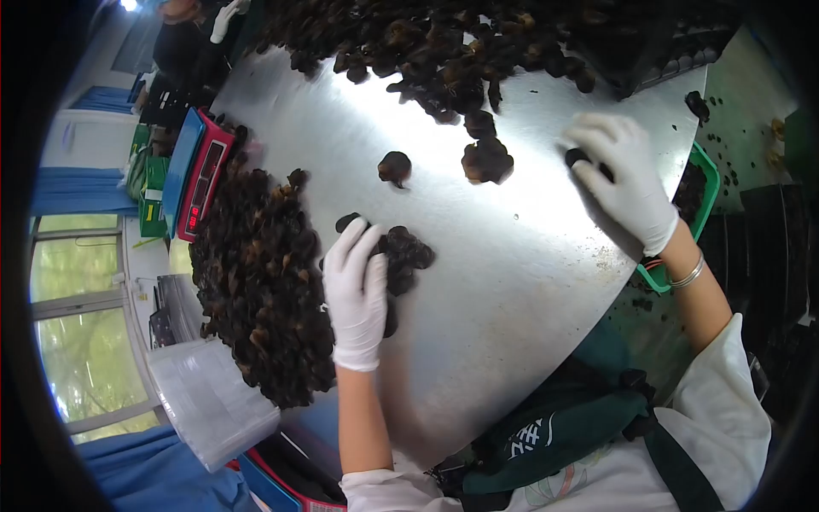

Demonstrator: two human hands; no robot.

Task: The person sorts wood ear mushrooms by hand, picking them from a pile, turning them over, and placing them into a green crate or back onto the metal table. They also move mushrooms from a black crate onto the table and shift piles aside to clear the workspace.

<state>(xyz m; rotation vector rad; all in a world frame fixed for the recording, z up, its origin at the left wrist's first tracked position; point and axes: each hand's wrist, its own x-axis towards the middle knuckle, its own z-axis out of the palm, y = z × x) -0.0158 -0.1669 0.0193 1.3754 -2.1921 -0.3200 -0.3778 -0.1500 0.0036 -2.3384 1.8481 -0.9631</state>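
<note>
My left hand, in a white glove, is closed over a small clump of dark brown mushrooms on the metal table. Pieces stick out past its fingertips and beside the thumb; the palm side is hidden. Over the table's right part, my right hand, also gloved and slightly blurred, has its fingers bent around a dark mushroom. Between the hands lie a single mushroom and a larger round mushroom, with a smaller one touching its far side.
A large mushroom heap covers the far side, and another pile lies left. A red scale stands beyond that pile, clear plastic bags near it. A black crate is far right; a green basket sits below the edge. Another person's gloved hand shows top left.
</note>
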